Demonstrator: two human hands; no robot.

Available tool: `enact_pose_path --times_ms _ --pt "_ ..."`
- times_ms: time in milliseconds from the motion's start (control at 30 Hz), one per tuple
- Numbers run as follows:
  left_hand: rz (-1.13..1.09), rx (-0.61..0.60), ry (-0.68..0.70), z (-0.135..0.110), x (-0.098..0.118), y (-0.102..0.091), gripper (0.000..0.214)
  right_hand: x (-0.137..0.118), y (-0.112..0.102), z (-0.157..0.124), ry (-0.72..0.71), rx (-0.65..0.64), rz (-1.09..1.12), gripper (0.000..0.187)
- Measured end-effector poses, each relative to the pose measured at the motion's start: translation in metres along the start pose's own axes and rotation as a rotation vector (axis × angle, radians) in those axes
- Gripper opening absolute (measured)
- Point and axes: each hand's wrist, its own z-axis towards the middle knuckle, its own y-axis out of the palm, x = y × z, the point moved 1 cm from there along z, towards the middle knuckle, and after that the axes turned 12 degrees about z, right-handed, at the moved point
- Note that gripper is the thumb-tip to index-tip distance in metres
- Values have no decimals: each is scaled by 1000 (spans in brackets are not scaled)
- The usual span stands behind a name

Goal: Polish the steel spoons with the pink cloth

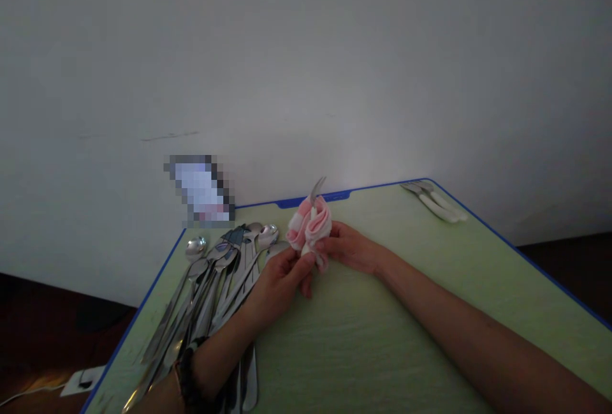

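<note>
A fork (315,192) with a white handle stands nearly upright, its tines pointing up towards the wall. Folded around its handle is a pink and white cloth (321,221). My left hand (282,279) is closed on the lower end of the fork's handle, with the thumb across it. From the right side, my right hand (352,248) pinches the cloth against the handle. Part of the handle is hidden by cloth and fingers. Loose spoons and other metal cutlery (210,286) lie in a pile beside and under my left forearm.
Two white-handled forks (437,202) lie at the table's far right corner. A blurred-out phone-like device (201,191) leans by the wall at the back left. The green table (382,344) has a blue edge and meets the wall (306,69). A white power strip (83,381) lies on the floor.
</note>
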Motion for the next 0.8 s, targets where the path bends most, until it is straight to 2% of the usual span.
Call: enact_pose_path --times_ms 100,300,467,567,700,800 --pt "28 -30 -15 -1 -1 0 35 0 2 0 11 53 22 28" --pt "179 -51 -98 -2 3 -2 37 1 0 8 -83 216 144 30" --pt "234 -45 -36 -2 4 -2 39 2 -4 12 -151 311 205 31" --pt "232 -34 11 -2 2 -1 42 3 -4 11 -140 241 160 32" --pt "107 -29 4 0 -2 2 36 4 -2 7 -76 100 67 36" --pt "36 -24 -1 1 -4 4 34 4 -2 5 -53 57 4 38"
